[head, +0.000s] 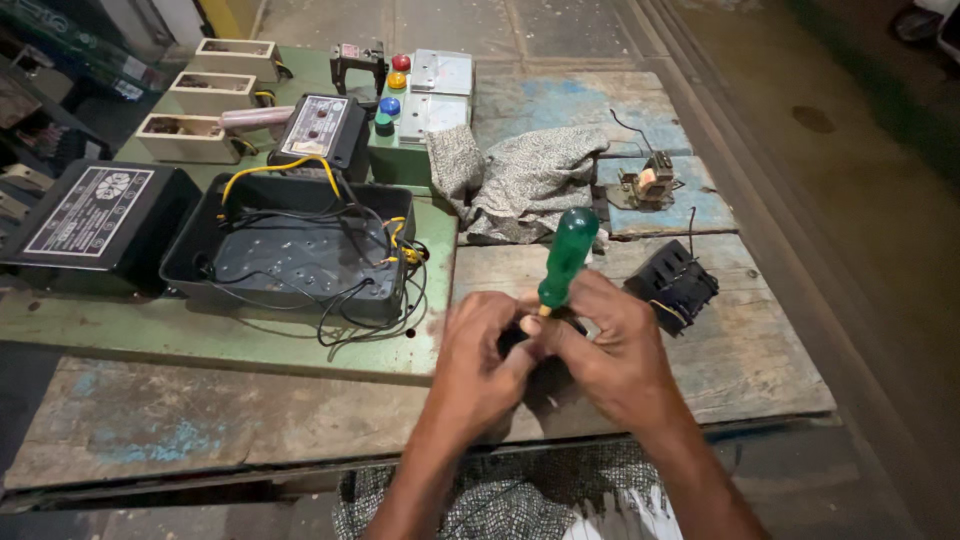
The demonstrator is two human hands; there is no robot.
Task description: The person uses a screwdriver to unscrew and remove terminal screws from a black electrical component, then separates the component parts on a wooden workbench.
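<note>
Right now I see both hands meeting over the wooden bench (700, 370), near its front edge. My right hand (615, 350) is closed around the lower end of a green-handled screwdriver (566, 256); its long axis runs steeply, handle tipped up and slightly right, away from me, shaft pointing down into my grip. My left hand (480, 350) is curled around something small and dark (I cannot tell what). An open black case (300, 255) with loose wires sits well left; a black component (672, 285) lies just right.
</note>
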